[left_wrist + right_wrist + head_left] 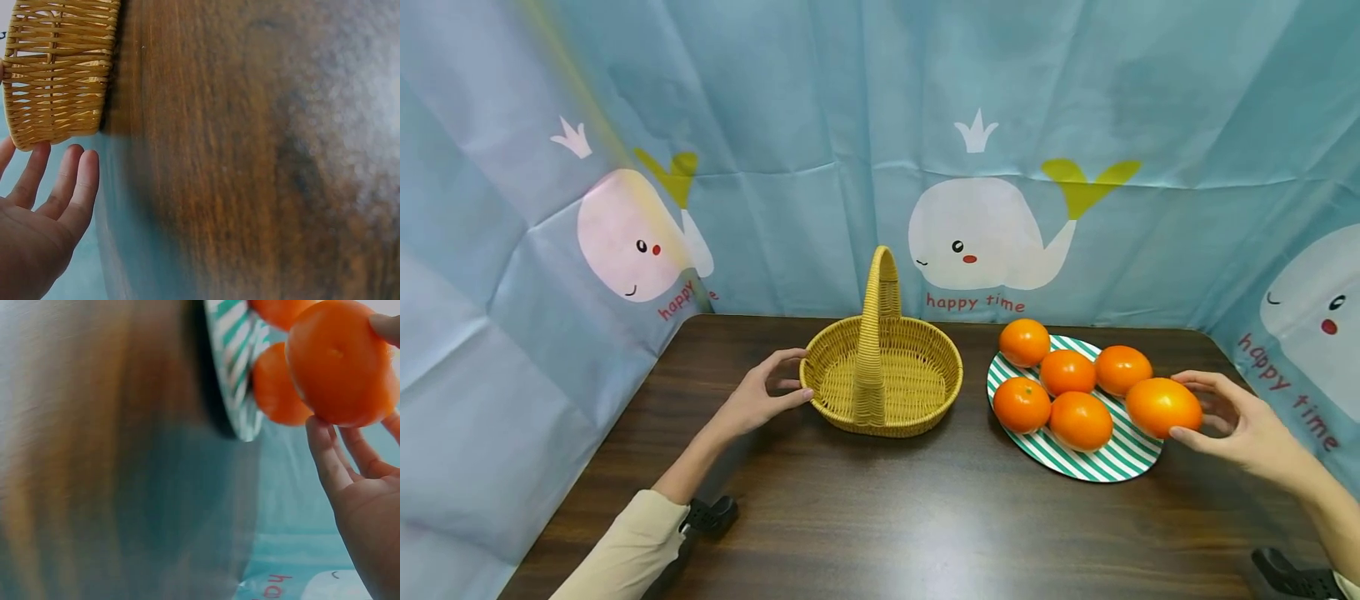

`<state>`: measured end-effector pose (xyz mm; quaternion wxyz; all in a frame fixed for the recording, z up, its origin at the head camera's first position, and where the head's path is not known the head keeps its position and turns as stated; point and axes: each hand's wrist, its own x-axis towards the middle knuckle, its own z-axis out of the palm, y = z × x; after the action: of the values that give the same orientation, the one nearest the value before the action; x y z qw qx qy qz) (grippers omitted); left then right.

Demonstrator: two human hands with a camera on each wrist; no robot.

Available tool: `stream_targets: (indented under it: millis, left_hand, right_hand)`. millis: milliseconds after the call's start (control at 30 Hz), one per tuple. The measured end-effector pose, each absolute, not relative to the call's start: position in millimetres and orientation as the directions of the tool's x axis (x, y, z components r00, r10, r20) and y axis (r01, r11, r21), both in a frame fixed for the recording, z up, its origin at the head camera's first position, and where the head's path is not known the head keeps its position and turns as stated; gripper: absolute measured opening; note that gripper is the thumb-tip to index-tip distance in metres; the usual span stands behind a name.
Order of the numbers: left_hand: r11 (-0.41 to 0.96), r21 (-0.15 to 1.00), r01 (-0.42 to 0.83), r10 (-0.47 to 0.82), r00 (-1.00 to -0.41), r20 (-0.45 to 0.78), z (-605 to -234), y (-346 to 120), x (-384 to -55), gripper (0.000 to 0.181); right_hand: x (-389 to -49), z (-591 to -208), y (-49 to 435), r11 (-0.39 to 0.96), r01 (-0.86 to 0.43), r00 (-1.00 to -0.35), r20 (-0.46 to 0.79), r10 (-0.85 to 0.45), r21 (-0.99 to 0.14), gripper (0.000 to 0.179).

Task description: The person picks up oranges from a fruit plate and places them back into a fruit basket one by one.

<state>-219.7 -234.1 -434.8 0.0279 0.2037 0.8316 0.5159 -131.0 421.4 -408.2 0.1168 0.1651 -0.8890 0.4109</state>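
In the head view a yellow woven basket (925, 398) with a tall arched handle stands left of a green-and-white striped plate (1078, 469). My left hand (760, 392) touches the basket's left end, thumb and index fingertips at the rim. Spread, fairly straight fingers reach the woven side in the left wrist view. With thumb and fingertips, my right hand (1247, 427) holds a smooth, glossy orange (1163, 407), which overlaps the plate's right edge. Several more oranges (1081, 421) lie on the plate. From the right wrist, the held orange (340, 362) appears close in front of them.
The dark wooden table (880, 517) reflects light near its front. Blue cloth (820, 100) printed with white whales hangs behind it and along both sides. A dark band with a black device (709, 515) is on the left wrist, and a similar device (1292, 575) on the right.
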Motion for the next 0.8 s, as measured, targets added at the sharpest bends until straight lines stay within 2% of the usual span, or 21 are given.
stream_targets:
  millis: [333,800]
  left_hand:
    - [0.386,0.865,0.321,0.381,-0.909,0.168,-433,-235,-220,0.065]
    - [0.400,0.863,0.309,0.375,-0.914,0.153,-430,-234,-218,0.066]
  right_hand:
    - [-141,-380,404,0.555,-0.438,-0.897,0.382,-0.222,-0.707,0.070]
    - [-159,-369,364,0.464,-0.530,-0.848,0.451,-0.279,-0.709,0.076]
